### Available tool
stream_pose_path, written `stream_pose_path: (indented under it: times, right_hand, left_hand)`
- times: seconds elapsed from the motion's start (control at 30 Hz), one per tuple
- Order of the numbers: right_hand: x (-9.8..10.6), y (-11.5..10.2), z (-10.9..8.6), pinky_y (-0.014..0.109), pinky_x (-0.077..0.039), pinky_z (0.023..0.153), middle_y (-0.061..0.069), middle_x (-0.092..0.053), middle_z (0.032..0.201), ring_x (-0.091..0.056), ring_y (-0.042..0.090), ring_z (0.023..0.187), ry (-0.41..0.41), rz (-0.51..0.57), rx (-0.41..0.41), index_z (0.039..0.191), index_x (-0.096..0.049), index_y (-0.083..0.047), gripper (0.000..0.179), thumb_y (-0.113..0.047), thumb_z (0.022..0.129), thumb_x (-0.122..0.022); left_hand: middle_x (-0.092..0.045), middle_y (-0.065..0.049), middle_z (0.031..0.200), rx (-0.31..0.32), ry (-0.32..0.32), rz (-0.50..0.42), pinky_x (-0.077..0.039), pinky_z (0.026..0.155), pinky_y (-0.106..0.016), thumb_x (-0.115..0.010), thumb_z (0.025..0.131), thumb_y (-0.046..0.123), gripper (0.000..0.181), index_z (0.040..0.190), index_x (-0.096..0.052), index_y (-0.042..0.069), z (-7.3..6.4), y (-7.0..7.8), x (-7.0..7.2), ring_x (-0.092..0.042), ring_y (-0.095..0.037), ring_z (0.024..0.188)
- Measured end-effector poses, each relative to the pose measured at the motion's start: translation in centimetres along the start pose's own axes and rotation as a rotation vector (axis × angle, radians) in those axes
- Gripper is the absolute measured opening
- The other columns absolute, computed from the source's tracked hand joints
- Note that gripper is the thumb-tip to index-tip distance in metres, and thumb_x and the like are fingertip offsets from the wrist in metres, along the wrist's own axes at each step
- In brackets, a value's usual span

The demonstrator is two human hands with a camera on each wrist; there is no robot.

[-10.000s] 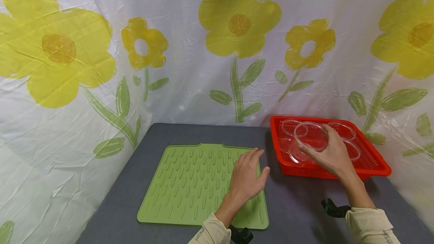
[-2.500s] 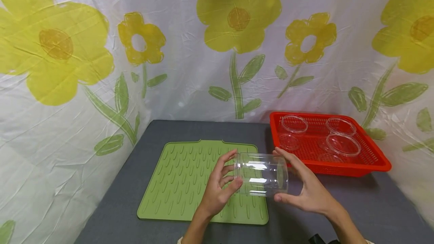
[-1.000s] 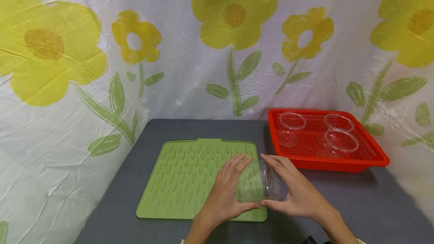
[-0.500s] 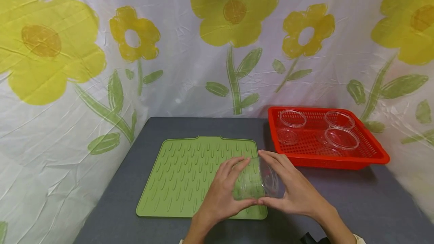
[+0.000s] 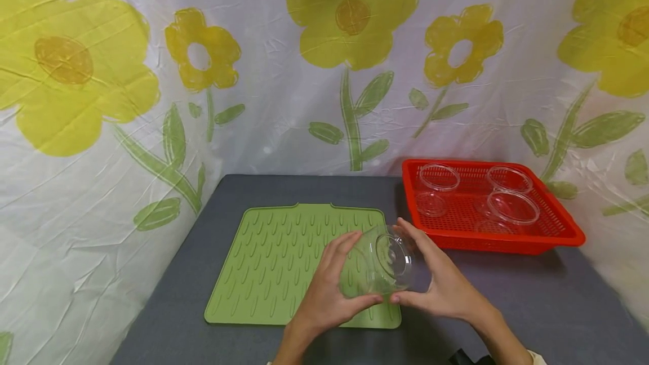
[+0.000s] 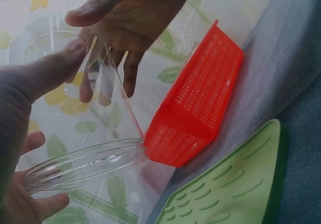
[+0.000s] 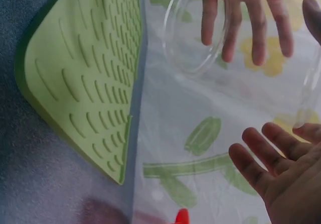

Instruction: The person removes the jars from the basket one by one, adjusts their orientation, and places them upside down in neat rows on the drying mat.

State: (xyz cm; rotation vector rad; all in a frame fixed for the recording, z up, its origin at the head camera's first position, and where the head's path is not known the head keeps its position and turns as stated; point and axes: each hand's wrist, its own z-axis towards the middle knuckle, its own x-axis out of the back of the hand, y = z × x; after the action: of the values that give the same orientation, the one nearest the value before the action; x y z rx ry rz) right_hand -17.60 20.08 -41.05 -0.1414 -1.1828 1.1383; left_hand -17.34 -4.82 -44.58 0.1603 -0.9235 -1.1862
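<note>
A clear jar [image 5: 391, 258] is held on its side above the right part of a green ridged mat [image 5: 284, 263], its round base turned partly toward the head camera. My left hand [image 5: 324, 292] grips it round the open end; in the left wrist view its fingers meet the rim [image 6: 90, 164]. My right hand [image 5: 446, 283] spans the base end, thumb below and fingers above. In the right wrist view the left fingers [image 7: 256, 30] show through the jar wall.
At the back right stands a red perforated basket [image 5: 578, 235] with three more clear jars, one at its back left [image 5: 439, 178]. The dark grey table [image 5: 167, 308] ends at a flower-printed curtain [image 5: 274, 123].
Ten seconds ago my right hand held a jar over the basket. The jar then came between both hands over the mat. In the last half second its base has swung toward the camera.
</note>
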Motion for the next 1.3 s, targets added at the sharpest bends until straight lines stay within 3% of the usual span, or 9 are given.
stream_pose_path:
  times: [0.13,0.4,0.77,0.9,1.1,1.3]
  right_hand:
    - [-0.3,0.3,0.0,0.011,-0.035,0.113,0.004,-0.046,0.157,-0.044,0.008,0.142,0.003,0.077,-0.007,0.162,-0.026,-0.023,0.119,-0.025,0.066,-0.097]
    - [-0.8,0.7,0.1,0.015,-0.039,0.113,0.008,-0.044,0.157,-0.046,0.011,0.143,-0.012,0.259,0.050,0.158,-0.032,-0.011,0.109,-0.005,0.068,-0.093]
    - [-1.3,0.3,0.3,0.020,-0.046,0.108,0.016,-0.046,0.154,-0.050,0.015,0.139,-0.019,0.342,0.043,0.157,-0.031,-0.009,0.108,-0.002,0.069,-0.092]
    - [-1.5,0.5,0.4,0.019,-0.047,0.106,0.017,-0.046,0.154,-0.051,0.013,0.138,-0.013,0.337,0.035,0.158,-0.031,-0.012,0.107,-0.002,0.070,-0.091]
    - [-1.5,0.6,0.4,0.019,-0.047,0.106,0.013,-0.044,0.157,-0.049,0.006,0.139,0.005,0.323,0.014,0.159,-0.031,-0.018,0.107,-0.003,0.071,-0.091]
    - [-1.5,0.4,0.5,0.021,-0.048,0.106,0.012,-0.042,0.159,-0.050,0.007,0.139,0.027,0.288,-0.038,0.159,-0.031,-0.023,0.108,-0.009,0.071,-0.093]
  left_hand:
    - [-0.041,-0.005,0.158,0.015,0.009,-0.039,-0.047,0.110,-0.052,-0.093,0.073,0.040,0.106,0.159,-0.033,0.020,-0.2,0.0,-0.1,-0.042,-0.023,0.144]
    - [-0.040,-0.002,0.159,0.042,0.002,-0.085,-0.047,0.111,-0.051,-0.091,0.076,0.040,0.104,0.159,-0.032,0.021,-0.5,0.1,-0.1,-0.043,-0.023,0.144]
    - [-0.036,0.000,0.162,0.122,-0.044,-0.088,-0.048,0.108,-0.057,-0.089,0.077,0.043,0.107,0.161,-0.026,0.026,-1.0,0.1,0.2,-0.041,-0.023,0.147]
    - [-0.035,0.001,0.163,0.155,-0.049,-0.078,-0.046,0.109,-0.058,-0.090,0.077,0.040,0.108,0.162,-0.024,0.028,-1.4,-0.4,1.1,-0.038,-0.022,0.149]
    - [-0.034,0.005,0.165,0.221,-0.035,-0.018,-0.043,0.110,-0.062,-0.084,0.084,0.035,0.096,0.161,-0.027,0.030,-2.6,-2.3,3.2,-0.035,-0.023,0.151]
    - [-0.033,0.001,0.165,0.345,-0.022,0.071,-0.040,0.109,-0.068,-0.077,0.091,0.035,0.081,0.159,-0.032,0.031,-3.8,-4.7,6.1,-0.031,-0.032,0.152]
